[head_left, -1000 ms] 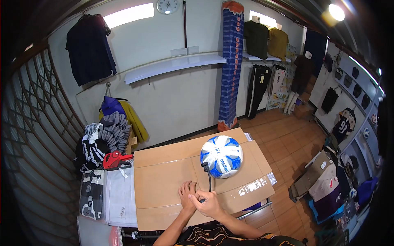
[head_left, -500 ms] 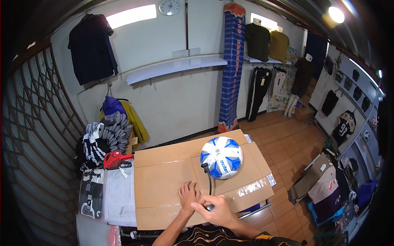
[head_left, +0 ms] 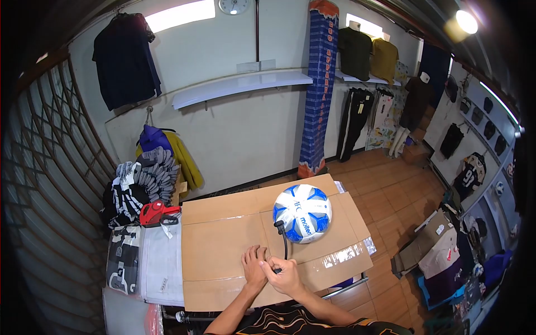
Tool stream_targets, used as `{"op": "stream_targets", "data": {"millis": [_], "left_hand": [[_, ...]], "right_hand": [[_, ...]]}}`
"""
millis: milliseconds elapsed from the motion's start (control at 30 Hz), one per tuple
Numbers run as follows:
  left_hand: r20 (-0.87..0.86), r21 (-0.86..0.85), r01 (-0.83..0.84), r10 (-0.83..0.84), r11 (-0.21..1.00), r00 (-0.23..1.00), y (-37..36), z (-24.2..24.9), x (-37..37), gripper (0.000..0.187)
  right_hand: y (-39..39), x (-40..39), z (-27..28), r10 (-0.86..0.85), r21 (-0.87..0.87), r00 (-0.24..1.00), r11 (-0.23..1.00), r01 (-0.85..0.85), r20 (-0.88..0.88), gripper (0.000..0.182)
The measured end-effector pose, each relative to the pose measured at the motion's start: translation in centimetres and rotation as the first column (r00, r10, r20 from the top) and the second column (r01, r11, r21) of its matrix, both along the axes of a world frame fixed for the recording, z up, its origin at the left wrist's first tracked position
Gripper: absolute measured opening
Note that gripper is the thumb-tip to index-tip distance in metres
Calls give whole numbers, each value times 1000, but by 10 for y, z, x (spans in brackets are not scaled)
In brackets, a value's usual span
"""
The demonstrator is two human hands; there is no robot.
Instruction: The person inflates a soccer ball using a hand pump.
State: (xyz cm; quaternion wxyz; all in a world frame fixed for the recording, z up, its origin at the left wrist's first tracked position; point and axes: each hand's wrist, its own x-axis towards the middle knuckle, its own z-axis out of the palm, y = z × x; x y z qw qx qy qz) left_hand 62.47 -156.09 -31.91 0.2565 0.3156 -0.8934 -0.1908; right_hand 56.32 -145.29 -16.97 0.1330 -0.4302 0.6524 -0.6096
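Observation:
A white, blue and grey football (head_left: 302,214) rests on a cardboard sheet (head_left: 218,229). A black hose (head_left: 286,245) is attached to the ball's near left side and runs down to my hands. My right hand (head_left: 285,277) is closed around what looks like a black ball pump (head_left: 277,271), mostly hidden by the fingers. My left hand (head_left: 254,268) lies against the right one, its fingers stretched out over the cardboard. Whether its palm or thumb touches the pump cannot be seen.
Left of the cardboard lie a red and black tape dispenser (head_left: 158,213), a packed garment (head_left: 124,259) and piled gloves (head_left: 156,178). Clear tape (head_left: 343,257) crosses the cardboard's near right part. A clothing rack (head_left: 430,245) stands on the right.
My right hand has moved a little forward and left, closer to the left hand and the hose. The left hand and the ball stay in place; the view has shifted slightly.

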Motion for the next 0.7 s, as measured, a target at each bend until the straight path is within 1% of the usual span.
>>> {"op": "stream_targets", "data": {"millis": [100,167,233,267,333,367,400,433,467,500,533,567,633,700], "left_hand": [[0,-22,5,-5,1000,1000,-1,-2,-1,50],[2,-27,4,-4,1000,1000,-1,-2,-1,52],[-64,-101,-13,7,995,998,2,2,-1,46],[-60,-102,-13,7,995,998,4,3,0,46],[-47,-92,-16,12,996,999,3,3,0,47],[-51,-98,-18,14,995,999,1,2,-1,47],[-31,-63,-13,12,998,999,0,-3,-1,46],[-8,-25,-7,7,1000,1000,-1,-7,-1,46],[26,-33,-36,37,999,999,1,-7,-4,44],[23,-38,-35,36,999,999,1,-7,-5,44],[24,-40,-38,39,998,999,2,-7,-5,43],[25,-40,-41,42,998,999,1,-8,-5,42],[15,-27,-35,36,999,999,2,-1,-4,42],[23,25,-23,23,999,999,2,1,-2,42]], "right_hand": [[-2,1,-7,-8,34,1000,999,8,-7,33],[-4,1,-8,-7,25,1000,1000,7,-8,33],[-4,2,-4,-7,21,1000,1000,7,-6,33],[-3,2,1,9,52,1000,999,-9,1,32],[-1,1,17,27,75,1000,997,-27,5,32],[5,2,33,62,88,997,994,-66,40,31],[13,2,48,97,102,993,989,-104,74,30],[21,2,64,97,99,993,990,-104,70,30],[31,2,79,121,34,992,992,-122,27,29],[38,3,91,142,-32,990,989,-143,-19,28],[41,4,97,147,-44,989,988,-146,9,27],[38,2,94,146,-47,989,988,-145,6,27],[28,-2,77,79,-47,997,996,-79,-4,28],[19,-4,61,67,-20,998,998,-67,19,29]]}}
